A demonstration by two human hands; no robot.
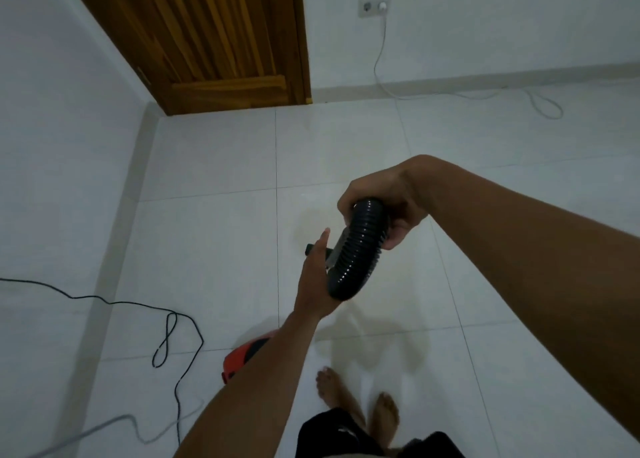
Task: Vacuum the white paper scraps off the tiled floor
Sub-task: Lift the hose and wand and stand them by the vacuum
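Observation:
A black ribbed vacuum hose (356, 249) bends in a curve in front of me, above the white tiled floor (214, 235). My right hand (384, 201) grips its upper end from above. My left hand (317, 277) holds the lower end, thumb pointing up, with a dark nozzle part (311, 249) poking out beyond the thumb. The red and black vacuum body (242, 355) sits on the floor behind my left forearm, partly hidden. I can make out no paper scraps on the tiles.
A black power cord (166, 336) loops over the floor at lower left, with a grey cable (117, 423) near it. A white cable (540, 104) runs from a wall socket (374, 7). A wooden door (221, 41) stands at the back. My bare feet (356, 402) are below.

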